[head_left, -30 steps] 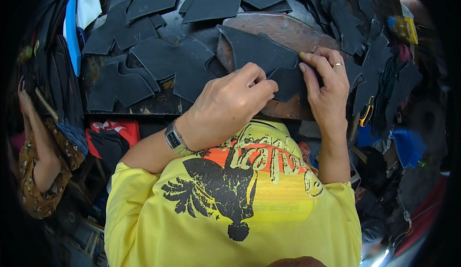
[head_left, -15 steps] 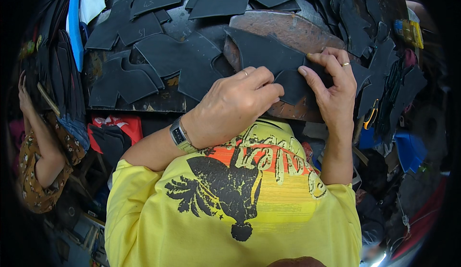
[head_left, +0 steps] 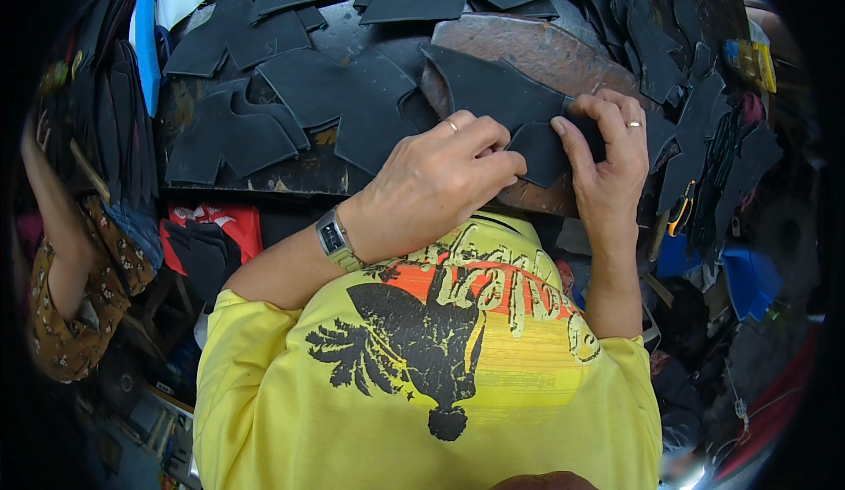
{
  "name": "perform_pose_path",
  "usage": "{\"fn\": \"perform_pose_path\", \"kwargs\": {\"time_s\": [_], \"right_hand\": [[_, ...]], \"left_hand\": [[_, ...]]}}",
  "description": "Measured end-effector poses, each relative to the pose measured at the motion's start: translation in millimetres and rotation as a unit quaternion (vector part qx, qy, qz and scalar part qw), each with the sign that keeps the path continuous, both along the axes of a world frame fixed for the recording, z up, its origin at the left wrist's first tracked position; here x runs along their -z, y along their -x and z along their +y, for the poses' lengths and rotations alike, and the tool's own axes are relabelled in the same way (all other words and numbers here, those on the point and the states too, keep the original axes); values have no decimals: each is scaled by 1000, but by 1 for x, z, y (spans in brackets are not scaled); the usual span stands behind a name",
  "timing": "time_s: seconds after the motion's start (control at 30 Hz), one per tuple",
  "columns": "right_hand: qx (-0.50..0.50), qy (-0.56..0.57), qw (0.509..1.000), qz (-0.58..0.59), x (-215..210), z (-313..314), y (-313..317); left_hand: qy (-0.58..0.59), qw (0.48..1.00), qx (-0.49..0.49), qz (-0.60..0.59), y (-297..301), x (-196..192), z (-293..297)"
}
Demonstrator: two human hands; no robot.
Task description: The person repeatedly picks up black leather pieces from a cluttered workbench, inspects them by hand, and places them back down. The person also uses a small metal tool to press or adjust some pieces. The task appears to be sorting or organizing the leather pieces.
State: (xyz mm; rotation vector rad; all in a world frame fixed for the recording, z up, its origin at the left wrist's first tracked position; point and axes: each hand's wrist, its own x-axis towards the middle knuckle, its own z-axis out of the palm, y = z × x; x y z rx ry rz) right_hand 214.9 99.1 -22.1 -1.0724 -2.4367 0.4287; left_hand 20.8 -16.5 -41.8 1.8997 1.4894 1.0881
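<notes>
A flat black leather-like cut piece [head_left: 497, 92] lies at the near edge of the worktable, over a worn brown slab [head_left: 537, 41]. At its lower left edge my left hand [head_left: 440, 177] is closed, fingertips pinched together; they hide whatever is between them. My right hand [head_left: 612, 160] pinches the right side of the piece between thumb and index finger, the other fingers curled. Between the two hands a rounded black flap [head_left: 540, 151] shows. It cannot be told whether this flap is part of the same piece.
Several black cut pieces [head_left: 339, 103] overlap across the table. More dark strips hang at the left beside a blue strip [head_left: 145, 41]. Yellow-handled snips [head_left: 680, 208] hang at the right, above a blue bin [head_left: 748, 280]. Another person's arm [head_left: 62, 217] is at the far left.
My hands keep nearly the same grip and place on the black piece. The whole view has shifted slightly. At the far left, the other person's arm has moved toward the rim.
</notes>
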Motion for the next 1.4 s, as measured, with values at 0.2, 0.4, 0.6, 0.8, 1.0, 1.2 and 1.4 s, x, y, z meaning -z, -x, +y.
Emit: {"fn": "perform_pose_path", "kwargs": {"time_s": [0.2,0.4,0.6,0.8,1.0,1.2,1.4], "right_hand": [[-55,-23,998,27,8,-13,4],[-125,29,991,25,-5,-25,1],[-129,15,991,-13,-10,-29,1],[-125,25,992,-2,-7,-31,-2],[-122,13,992,-6,-3,-34,-3],[-125,-4,991,-36,-5,-38,-1],[-88,176,977,76,-19,-28,-22]], "left_hand": [[19,1000,-11,1,-1,-3,2],[88,992,18,-88,9,-14,10],[122,987,10,-107,36,-20,10],[65,998,-21,-7,39,-7,9],[55,998,-25,-5,39,-1,9],[14,992,1,126,30,-3,-6],[43,946,50,318,15,-21,-26]]}}
